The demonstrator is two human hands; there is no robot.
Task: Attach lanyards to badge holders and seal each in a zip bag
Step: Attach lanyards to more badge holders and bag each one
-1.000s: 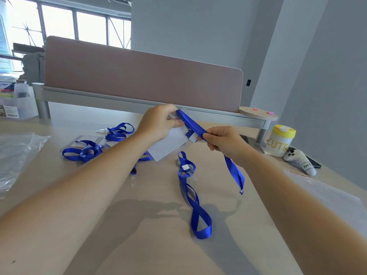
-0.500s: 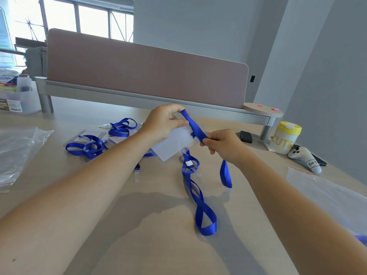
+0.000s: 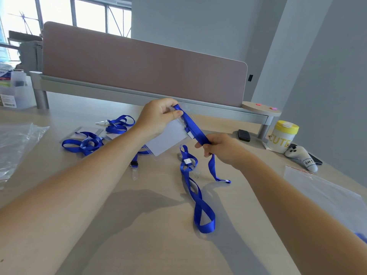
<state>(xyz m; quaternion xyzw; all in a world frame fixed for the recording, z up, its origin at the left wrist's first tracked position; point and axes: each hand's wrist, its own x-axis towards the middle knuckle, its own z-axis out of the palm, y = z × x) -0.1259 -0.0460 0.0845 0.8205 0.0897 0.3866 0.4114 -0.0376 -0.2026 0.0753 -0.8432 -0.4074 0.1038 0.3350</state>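
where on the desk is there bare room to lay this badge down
Bare desk lies between the forearms, left of the loose lanyard. Another patch sits between that lanyard and the zip bag. It is crowded behind the left hand, around the lanyard pile.

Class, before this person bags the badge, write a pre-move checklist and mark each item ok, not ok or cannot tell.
1. Left hand pinches badge holder and lanyard: ok.
2. Right hand grips the strap: ok.
3. Clip fastened to the holder's slot: cannot tell.
4. Strap gathered up: not ok, its tail trails on the table.
5. Zip bag lies within reach at right: ok.
6. Bag mouth open: cannot tell.
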